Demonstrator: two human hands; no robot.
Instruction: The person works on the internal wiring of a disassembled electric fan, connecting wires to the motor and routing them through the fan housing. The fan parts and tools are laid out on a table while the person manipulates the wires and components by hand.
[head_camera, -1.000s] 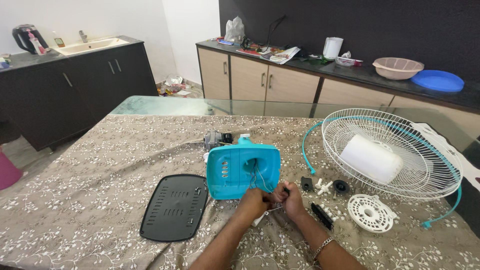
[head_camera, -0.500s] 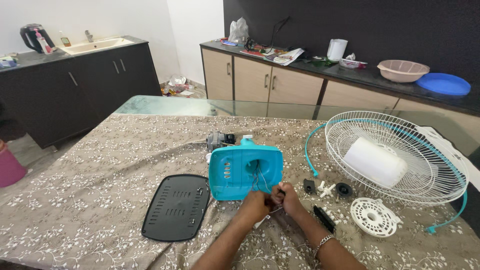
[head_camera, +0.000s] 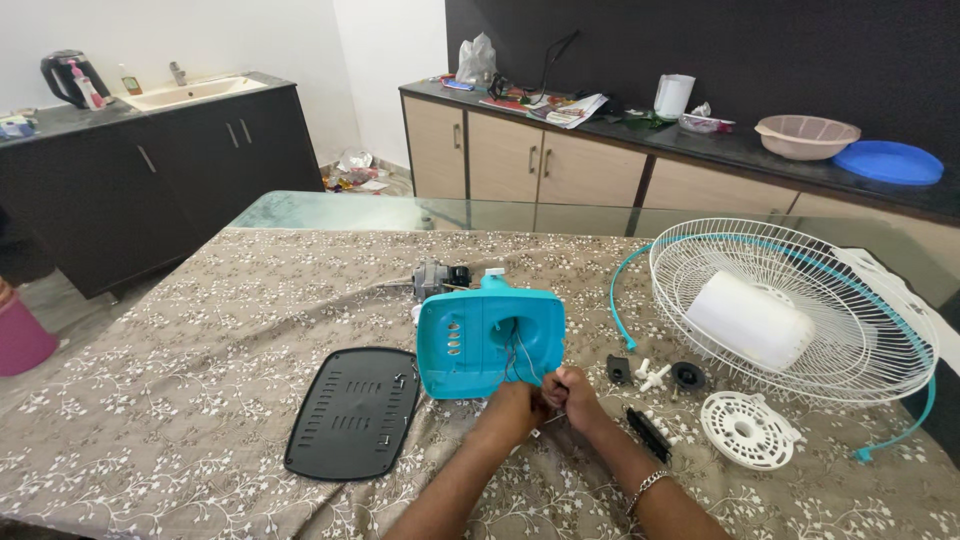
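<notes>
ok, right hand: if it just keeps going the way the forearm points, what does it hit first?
Most likely the teal housing: the right hand points up-left toward its opening, fingertips at the thin wires hanging out of it. Those wires come first, though depth is unclear from one view.

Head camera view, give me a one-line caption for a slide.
Both hands, left hand and right hand, pinch thin wires trailing from a turquoise fan housing beside a white fan guard.
</notes>
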